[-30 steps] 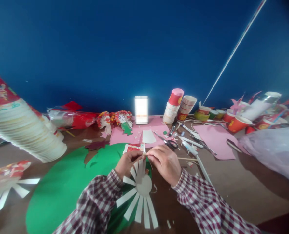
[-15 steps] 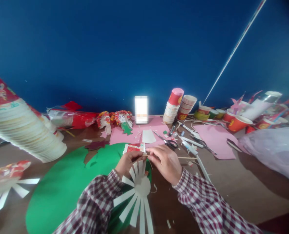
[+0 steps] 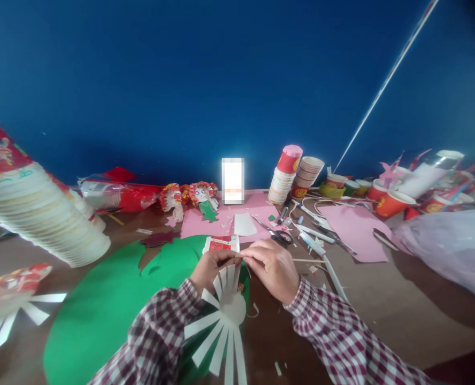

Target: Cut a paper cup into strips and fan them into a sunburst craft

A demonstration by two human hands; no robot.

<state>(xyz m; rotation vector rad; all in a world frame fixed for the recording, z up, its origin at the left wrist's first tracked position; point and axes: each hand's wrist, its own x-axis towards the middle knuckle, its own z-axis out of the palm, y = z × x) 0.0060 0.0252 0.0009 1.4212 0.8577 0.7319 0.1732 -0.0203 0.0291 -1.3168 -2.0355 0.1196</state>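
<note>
A white paper cup cut into strips (image 3: 233,307) hangs with its strips fanned out below my left hand (image 3: 210,271), whose fingers are closed on one of its upper strips. My right hand (image 3: 273,269) pinches a thin wooden stick (image 3: 307,260) that sticks out to the right past the palm. Both sets of fingertips meet near the stick's left end, where the strip's tip is mostly hidden. Just behind the fingers lies a red and white printed piece (image 3: 222,244).
Green sheet (image 3: 101,299) lies under my left arm. Leaning cup stacks (image 3: 45,208) stand at left, more cups (image 3: 281,179) at the back. Scissors (image 3: 281,235), glue tubes and pink paper (image 3: 353,230) lie right of centre; a plastic bag (image 3: 454,246) is far right.
The fanned cup has swung slightly, its lower strips shifting left. My right fingertips have closed in a little on the stick's end. Both hands stay in nearly the same place.
</note>
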